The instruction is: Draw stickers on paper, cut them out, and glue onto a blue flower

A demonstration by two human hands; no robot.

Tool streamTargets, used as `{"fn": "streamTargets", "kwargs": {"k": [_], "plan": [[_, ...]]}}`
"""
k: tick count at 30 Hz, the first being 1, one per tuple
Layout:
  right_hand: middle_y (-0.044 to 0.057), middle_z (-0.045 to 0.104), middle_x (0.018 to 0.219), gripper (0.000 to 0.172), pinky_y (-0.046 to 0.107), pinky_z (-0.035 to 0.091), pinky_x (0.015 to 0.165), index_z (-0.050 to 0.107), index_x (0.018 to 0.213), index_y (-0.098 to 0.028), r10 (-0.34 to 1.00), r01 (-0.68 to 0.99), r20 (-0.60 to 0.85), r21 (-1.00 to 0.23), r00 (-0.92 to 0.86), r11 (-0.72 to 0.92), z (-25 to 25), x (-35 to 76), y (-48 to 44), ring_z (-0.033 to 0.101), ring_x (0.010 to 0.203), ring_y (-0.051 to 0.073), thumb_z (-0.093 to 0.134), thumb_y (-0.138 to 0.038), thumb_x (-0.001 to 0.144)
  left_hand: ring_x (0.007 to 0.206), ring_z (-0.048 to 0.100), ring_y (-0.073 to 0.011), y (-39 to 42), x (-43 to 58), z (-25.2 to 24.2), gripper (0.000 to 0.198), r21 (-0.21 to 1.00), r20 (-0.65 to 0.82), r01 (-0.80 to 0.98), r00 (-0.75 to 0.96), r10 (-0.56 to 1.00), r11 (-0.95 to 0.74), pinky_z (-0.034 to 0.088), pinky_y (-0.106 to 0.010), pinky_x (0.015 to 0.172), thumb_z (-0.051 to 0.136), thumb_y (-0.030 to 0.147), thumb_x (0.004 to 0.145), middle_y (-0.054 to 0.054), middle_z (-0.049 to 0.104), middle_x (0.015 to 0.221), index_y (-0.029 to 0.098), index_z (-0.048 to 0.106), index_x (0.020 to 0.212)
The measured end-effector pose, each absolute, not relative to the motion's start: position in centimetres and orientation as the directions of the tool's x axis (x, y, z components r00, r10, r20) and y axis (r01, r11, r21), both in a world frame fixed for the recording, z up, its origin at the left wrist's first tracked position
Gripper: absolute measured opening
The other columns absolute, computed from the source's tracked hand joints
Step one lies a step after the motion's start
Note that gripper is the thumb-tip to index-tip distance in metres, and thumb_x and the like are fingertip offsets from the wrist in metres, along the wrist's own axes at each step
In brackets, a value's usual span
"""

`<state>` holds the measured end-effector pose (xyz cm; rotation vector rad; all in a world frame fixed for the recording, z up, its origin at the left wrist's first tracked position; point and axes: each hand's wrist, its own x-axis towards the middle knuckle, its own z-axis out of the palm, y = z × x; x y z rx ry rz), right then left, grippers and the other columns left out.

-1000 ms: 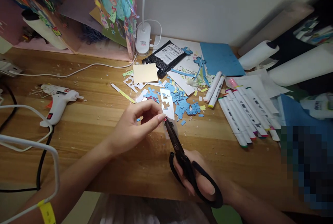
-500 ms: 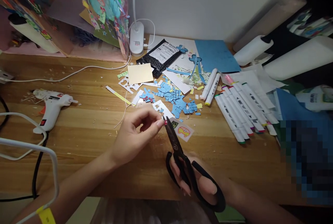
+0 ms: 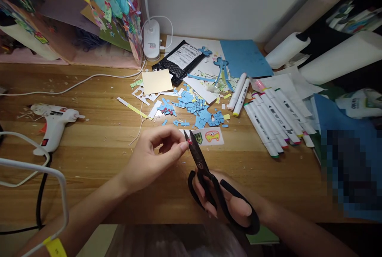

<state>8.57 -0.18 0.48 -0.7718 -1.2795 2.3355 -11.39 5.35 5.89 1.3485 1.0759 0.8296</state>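
Observation:
My left hand [image 3: 152, 157] pinches a tiny red paper piece [image 3: 190, 141] between thumb and forefinger; its exact shape is too small to tell. Around the handles of black scissors [image 3: 200, 165] my right hand [image 3: 229, 193] is closed, thumb through one loop and fingers in the other. The blades point away from me, slightly parted, with their tips at the red piece. Just beyond the blades lies a white paper strip [image 3: 221, 139] with a green badge drawing [image 3: 198, 138] and a yellow-orange game controller drawing [image 3: 212, 136].
Blue paper scraps [image 3: 191, 104] litter the desk ahead, near a black mailing bag [image 3: 179, 60] and a cream paper [image 3: 156, 82]. Several markers [image 3: 271, 121] lie to the right. A glue gun [image 3: 55, 121] rests at left, with a white power strip [image 3: 151, 40] behind.
The scissor blades have parted a little more at the red piece. The view has shifted slightly, and the strip with drawings now shows flatter beyond the blades.

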Motion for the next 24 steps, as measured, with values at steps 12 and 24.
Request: {"fn": "streamTargets", "kwargs": {"k": [12, 24], "plan": [[-0.002, 0.044, 0.065, 0.079, 0.020, 0.030, 0.045, 0.041, 0.077, -0.018, 0.563, 0.028, -0.269, -0.916, -0.782, -0.400, 1.17, 8.48, 0.18, 0.033, 0.051, 0.008, 0.031, -0.090, 0.048, 0.062, 0.048, -0.0079, 5.92, -11.76, 5.77, 0.019, 0.948, -0.271, -0.046, 0.404, 0.874, 0.315, 0.033, -0.019, 0.058, 0.063, 0.025, 0.075, 0.002, 0.056, 0.063, 0.015, 0.055, 0.061], [-0.004, 0.041, 0.054, 0.076, 0.020, 0.030, 0.042, 0.041, 0.074, -0.018, 0.646, 0.011, -0.254, -0.935, -0.720, -0.356, 1.01, 7.84, -0.05, 0.036, 0.044, 0.007, 0.025, -0.089, 0.052, 0.053, 0.044, -0.0066, 5.63, -11.46, 5.99, 0.020, 0.946, -0.313, 0.048, 0.391, 0.866, 0.320, 0.031, -0.019, 0.049, 0.064, 0.030, 0.075, 0.003, 0.053, 0.057, 0.015, 0.057, 0.062]]}}
